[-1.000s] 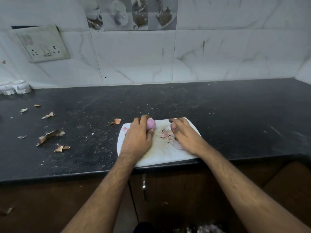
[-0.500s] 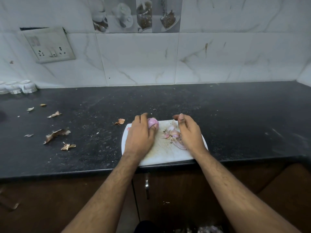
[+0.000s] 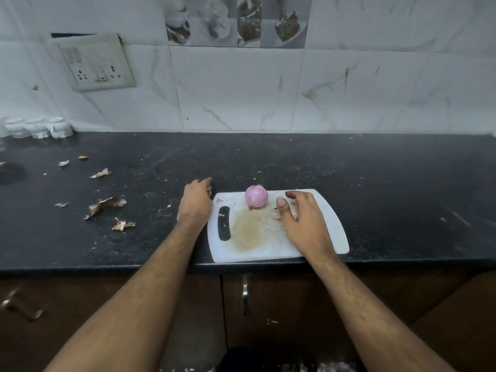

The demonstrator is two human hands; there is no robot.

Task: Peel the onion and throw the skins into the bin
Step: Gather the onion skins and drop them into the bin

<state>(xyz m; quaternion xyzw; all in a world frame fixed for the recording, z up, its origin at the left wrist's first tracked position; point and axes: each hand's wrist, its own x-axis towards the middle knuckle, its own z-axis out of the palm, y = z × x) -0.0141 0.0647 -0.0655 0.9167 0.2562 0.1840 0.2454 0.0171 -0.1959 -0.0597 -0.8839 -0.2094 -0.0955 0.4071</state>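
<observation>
Both hands worked apart: the left hand (image 3: 197, 201) curled on the countertop (image 3: 375, 183), grip unclear; the right hand (image 3: 300, 218) spread loosely over skins (image 3: 276, 214) beside the peeled onion (image 3: 256, 196), likely gathering them

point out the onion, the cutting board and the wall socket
onion (image 3: 256, 196), head view, middle of its peeled pink side
cutting board (image 3: 331, 232), head view, bare right part
wall socket (image 3: 98, 64), head view, centre of its plate

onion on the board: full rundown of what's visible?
The onion is a small round bulb, pink-purple with paler streaks, glossy, its dry brown skin apparently off. It sits whole near the far edge of the white cutting board. No hand touches it: the left hand is on the counter to its left, and the right hand is over pink skin scraps.
</observation>
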